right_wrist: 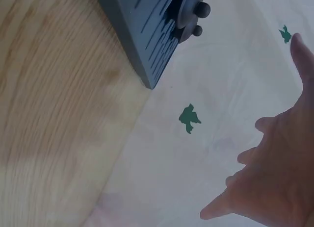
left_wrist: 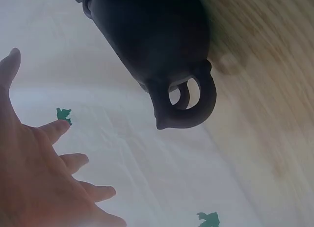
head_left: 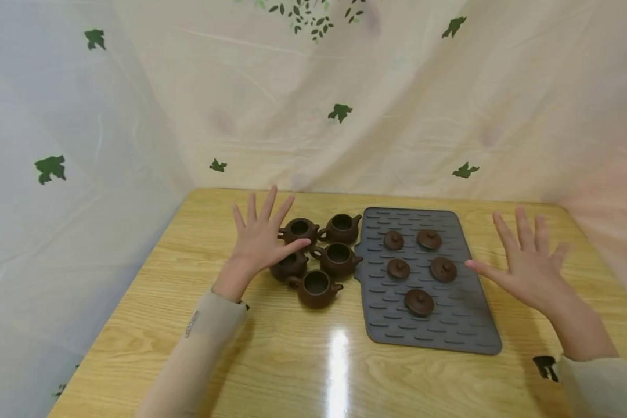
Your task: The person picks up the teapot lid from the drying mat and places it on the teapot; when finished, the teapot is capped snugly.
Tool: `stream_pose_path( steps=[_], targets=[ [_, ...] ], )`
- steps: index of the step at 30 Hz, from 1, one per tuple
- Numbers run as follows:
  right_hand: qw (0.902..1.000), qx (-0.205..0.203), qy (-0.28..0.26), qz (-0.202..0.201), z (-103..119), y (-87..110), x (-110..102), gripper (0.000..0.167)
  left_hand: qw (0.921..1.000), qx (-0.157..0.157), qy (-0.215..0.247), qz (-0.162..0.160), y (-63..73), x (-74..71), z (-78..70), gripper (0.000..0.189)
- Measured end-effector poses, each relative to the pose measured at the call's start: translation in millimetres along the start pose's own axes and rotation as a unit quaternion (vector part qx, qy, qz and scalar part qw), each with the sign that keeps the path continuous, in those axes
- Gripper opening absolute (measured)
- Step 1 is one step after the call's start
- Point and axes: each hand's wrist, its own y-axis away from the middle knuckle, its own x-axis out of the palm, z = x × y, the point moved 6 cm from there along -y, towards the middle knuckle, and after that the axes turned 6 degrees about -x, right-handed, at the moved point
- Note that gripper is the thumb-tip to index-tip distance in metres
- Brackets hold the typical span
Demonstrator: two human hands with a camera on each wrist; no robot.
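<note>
Both hands hang above the table with fingers spread, holding nothing. My left hand (head_left: 258, 241) is over the left side of a cluster of small brown lidless teapots, partly hiding two of them. In that cluster, one teapot (head_left: 317, 290) sits at the front, and another teapot (head_left: 338, 260) is just behind it. Close in the left wrist view, a dark teapot (left_wrist: 152, 36) shows its loop handle. My right hand (head_left: 535, 273) hovers beside the right edge of a grey ridged mat (head_left: 397, 334). Several round brown lids lie on the mat, the front lid (head_left: 420, 302) among them.
The wooden table (head_left: 292, 371) carries everything. Behind and at the sides hangs a pale cloth (head_left: 271, 116) with green bird and leaf prints. The mat lies right of the teapots, its left edge close to their spouts.
</note>
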Motion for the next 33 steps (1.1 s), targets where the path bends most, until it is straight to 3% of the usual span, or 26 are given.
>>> stream_pose_path(
  steps=[8, 19, 26, 33],
  targets=[
    [0.9969, -0.043, -0.064, -0.012, 4, 0.7, 5, 0.1, 0.9987, 0.013, 0.049, 0.007, 11.7, -0.6, -1.1, 0.092],
    [0.9921, -0.033, -0.119, 0.019, 14, 2.1, 13, 0.098, 0.9941, 0.035, 0.101, -0.018, 25.0, 0.4, 1.1, 0.082],
    [0.9912, -0.047, -0.122, 0.018, 23, 1.7, 16, 0.094, 0.9857, 0.052, 0.154, -0.045, 31.7, 0.0, 5.1, 0.074],
    [0.9884, -0.06, -0.138, 0.024, 30, 0.9, 21, 0.087, 0.9775, 0.035, 0.204, -0.04, 35.9, 3.4, 11.8, 0.06]
  ],
)
